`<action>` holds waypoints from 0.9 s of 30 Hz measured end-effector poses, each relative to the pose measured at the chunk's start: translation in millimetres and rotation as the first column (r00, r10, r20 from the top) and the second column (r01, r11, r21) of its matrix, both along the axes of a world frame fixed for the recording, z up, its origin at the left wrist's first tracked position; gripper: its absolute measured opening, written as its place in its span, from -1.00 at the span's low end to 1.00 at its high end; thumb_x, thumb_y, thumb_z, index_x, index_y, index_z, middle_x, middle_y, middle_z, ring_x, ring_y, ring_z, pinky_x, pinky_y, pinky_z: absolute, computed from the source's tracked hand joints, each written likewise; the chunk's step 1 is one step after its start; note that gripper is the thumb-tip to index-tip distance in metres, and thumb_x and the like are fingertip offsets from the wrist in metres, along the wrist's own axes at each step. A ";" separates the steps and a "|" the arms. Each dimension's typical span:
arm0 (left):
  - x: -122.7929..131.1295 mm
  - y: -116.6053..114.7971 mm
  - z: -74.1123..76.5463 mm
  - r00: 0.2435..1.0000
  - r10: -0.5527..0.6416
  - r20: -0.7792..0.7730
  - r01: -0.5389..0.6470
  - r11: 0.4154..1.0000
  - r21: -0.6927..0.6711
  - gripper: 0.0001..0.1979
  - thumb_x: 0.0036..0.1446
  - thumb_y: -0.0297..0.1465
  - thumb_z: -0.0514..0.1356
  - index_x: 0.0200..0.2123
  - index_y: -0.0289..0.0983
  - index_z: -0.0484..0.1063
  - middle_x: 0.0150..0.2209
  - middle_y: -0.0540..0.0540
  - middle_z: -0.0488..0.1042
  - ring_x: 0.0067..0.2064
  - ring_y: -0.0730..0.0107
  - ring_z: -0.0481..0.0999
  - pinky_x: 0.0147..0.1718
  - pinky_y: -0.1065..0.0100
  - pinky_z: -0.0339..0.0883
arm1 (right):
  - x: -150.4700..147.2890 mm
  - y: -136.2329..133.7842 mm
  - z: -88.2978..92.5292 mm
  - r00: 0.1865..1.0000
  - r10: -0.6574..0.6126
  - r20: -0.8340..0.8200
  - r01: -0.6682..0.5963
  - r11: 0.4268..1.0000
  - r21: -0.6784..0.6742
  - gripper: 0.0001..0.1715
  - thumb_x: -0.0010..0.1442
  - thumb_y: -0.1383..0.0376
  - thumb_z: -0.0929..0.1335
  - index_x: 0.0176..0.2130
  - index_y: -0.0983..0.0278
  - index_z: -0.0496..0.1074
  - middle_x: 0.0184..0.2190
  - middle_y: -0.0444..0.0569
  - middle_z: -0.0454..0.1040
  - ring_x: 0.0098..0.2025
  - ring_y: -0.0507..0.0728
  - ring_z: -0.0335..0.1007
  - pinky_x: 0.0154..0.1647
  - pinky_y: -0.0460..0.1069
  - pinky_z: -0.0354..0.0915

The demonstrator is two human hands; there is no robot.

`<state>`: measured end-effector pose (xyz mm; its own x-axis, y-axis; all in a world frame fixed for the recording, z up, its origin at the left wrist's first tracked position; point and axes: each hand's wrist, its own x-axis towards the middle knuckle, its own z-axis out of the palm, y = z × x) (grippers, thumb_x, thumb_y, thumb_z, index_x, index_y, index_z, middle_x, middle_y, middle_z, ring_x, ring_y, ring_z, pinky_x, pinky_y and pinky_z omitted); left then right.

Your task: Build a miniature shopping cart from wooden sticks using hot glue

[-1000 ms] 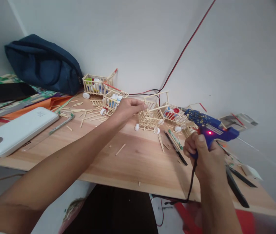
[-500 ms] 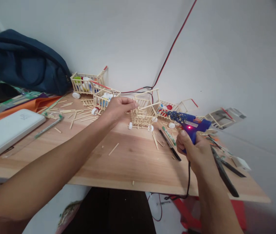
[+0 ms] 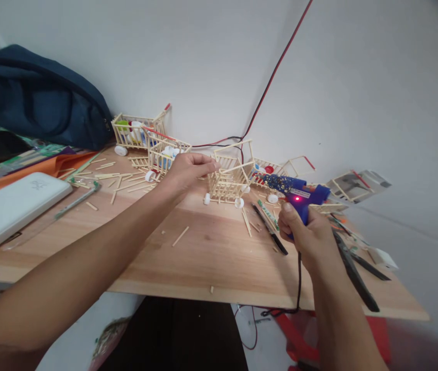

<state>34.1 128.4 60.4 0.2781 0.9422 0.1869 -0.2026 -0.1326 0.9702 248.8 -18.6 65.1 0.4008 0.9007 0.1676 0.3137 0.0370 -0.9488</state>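
Observation:
A small cart of thin wooden sticks (image 3: 226, 186) with white wheels stands upright near the middle of the table. My left hand (image 3: 194, 170) pinches at the cart's upper left corner, its fingertips closed against the frame. My right hand (image 3: 306, 229) is wrapped round the handle of a blue glue gun (image 3: 299, 203), whose red light is lit. The gun's speckled nozzle end points left, close to the right side of the cart, in front of another stick cart (image 3: 276, 169) with red and blue items inside.
Two filled stick carts (image 3: 137, 132) stand at the back left beside a dark blue bag (image 3: 45, 98). Loose sticks, a white power bank (image 3: 21, 211), a black pen (image 3: 269, 229) and black-handled pliers (image 3: 356, 273) lie on the wooden table (image 3: 203, 273).
My right hand has brought the glue gun slightly left, nearer the middle cart. My left hand stays at the cart's corner with hardly any movement.

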 end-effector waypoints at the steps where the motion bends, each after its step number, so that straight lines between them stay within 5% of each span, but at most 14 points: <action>1: 0.0 -0.2 0.2 1.000 0.004 -0.001 -0.004 1.000 0.000 -0.71 -0.25 -0.21 0.42 -0.50 -0.31 0.55 -0.47 -0.02 0.50 -0.44 0.52 0.37 -0.35 0.39 0.23 | 0.3 0.0 0.2 1.000 0.001 0.005 -0.001 1.000 -0.004 -0.52 0.03 -0.07 0.41 -0.43 0.23 0.20 -0.65 -0.25 0.15 -0.63 -0.05 0.03 -0.71 -0.13 0.01; 27: -1.0 -3.0 2.1 0.999 0.030 -0.010 -0.030 0.999 0.015 -0.67 -0.27 -0.17 0.42 -0.49 -0.31 0.56 -0.47 -0.05 0.51 -0.43 0.49 0.37 -0.34 0.38 0.25 | -3.8 -3.9 20.4 0.993 -0.024 0.113 0.029 0.999 -0.046 -0.43 -0.04 -0.13 0.43 -0.50 0.24 0.18 -0.68 -0.24 0.12 -0.66 -0.07 -0.01 -0.70 -0.13 -0.04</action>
<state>33.0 125.4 62.5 0.2513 0.9475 0.1978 -0.1886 -0.1525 0.9701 245.0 -22.5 85.5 0.4054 0.8981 0.1704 0.4189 -0.0169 -0.9079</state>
